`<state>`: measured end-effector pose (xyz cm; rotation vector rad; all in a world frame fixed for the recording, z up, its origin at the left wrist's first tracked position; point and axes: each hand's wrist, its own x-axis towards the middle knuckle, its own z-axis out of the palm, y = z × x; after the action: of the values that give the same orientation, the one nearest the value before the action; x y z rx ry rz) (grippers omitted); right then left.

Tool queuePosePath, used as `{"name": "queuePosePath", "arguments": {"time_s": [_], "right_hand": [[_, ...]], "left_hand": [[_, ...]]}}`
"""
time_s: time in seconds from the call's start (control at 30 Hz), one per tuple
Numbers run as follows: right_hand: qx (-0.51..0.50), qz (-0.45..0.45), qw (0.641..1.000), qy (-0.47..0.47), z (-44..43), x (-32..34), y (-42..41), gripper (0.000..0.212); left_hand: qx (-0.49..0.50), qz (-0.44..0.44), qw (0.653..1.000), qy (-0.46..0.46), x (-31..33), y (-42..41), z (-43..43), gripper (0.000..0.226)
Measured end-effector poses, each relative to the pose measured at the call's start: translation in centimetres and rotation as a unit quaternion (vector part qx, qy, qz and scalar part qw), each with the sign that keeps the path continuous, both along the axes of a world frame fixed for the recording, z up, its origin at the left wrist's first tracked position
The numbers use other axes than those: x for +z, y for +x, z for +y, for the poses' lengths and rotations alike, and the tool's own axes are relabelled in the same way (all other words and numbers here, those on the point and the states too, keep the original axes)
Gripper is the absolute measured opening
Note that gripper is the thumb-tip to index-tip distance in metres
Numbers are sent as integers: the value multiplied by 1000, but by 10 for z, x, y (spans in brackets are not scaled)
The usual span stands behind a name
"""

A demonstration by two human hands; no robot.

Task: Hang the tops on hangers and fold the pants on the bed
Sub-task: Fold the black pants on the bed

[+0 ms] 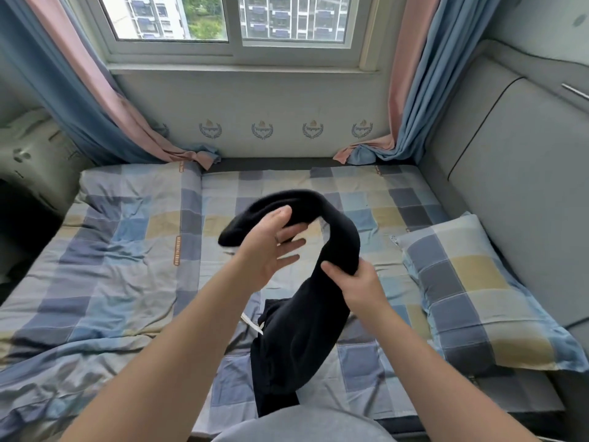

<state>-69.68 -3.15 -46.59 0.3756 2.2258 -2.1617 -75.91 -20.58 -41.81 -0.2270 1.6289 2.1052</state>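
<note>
Above bed [127,256]: right hand [357,282] grips black pants [296,339]; left hand [267,250] fingers spread, thumb touching them.

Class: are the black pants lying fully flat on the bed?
No: the right hand grips the black pants, arched above the bed.
</note>
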Motion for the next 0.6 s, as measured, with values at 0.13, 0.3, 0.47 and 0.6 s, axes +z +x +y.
{"name": "queuePosePath", "arguments": {"time_s": [0.13, 0.3, 0.47, 0.6], "right_hand": [[9, 36, 999, -20, 3, 26, -16, 7], [-21, 41, 998, -49, 6, 42, -32, 7], [-26, 20, 988, -152, 10, 56, -39, 16], [-30, -19, 978, -207, 14, 52, -38, 22]], "left_hand": [[-101, 16, 993, -54, -38, 24, -6, 48], [-185, 55, 976, -104, -75, 51, 5, 53], [-198, 120, 947, -221, -108, 60, 22, 42], [-154, 124, 950, -241, -110, 57, 30, 20]]}}
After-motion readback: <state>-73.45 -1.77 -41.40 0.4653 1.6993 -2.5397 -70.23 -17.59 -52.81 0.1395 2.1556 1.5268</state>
